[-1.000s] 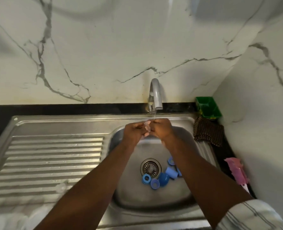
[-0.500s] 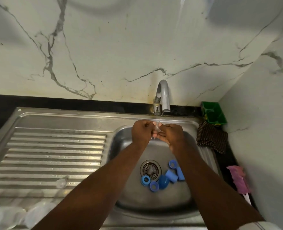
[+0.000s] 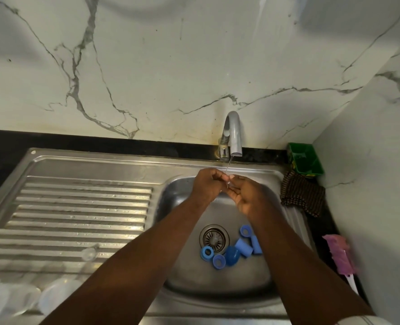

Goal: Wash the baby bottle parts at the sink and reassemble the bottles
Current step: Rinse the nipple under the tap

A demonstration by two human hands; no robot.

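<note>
Right hand (image 3: 248,195) has dropped lower under the tap (image 3: 235,137) stream, left hand (image 3: 207,185) pinching the clear part (image 3: 228,183), right fingers curled against it, grip unclear; rinsing likely ongoing, blue parts (image 3: 231,252) wait in the sink (image 3: 217,285).

You see blue bottle parts (image 3: 231,253) in the steel-grey sink (image 3: 217,289), a clear piece (image 3: 228,183) under the water, a green tub (image 3: 305,160), brown striped cloth (image 3: 303,195), pink brush (image 3: 339,254) and white, grey-veined marble wall (image 3: 170,66).

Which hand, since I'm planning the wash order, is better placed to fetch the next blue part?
Probably right: the right hand sits nearer the blue parts in the sink; the left hand pinches the clear piece.
</note>
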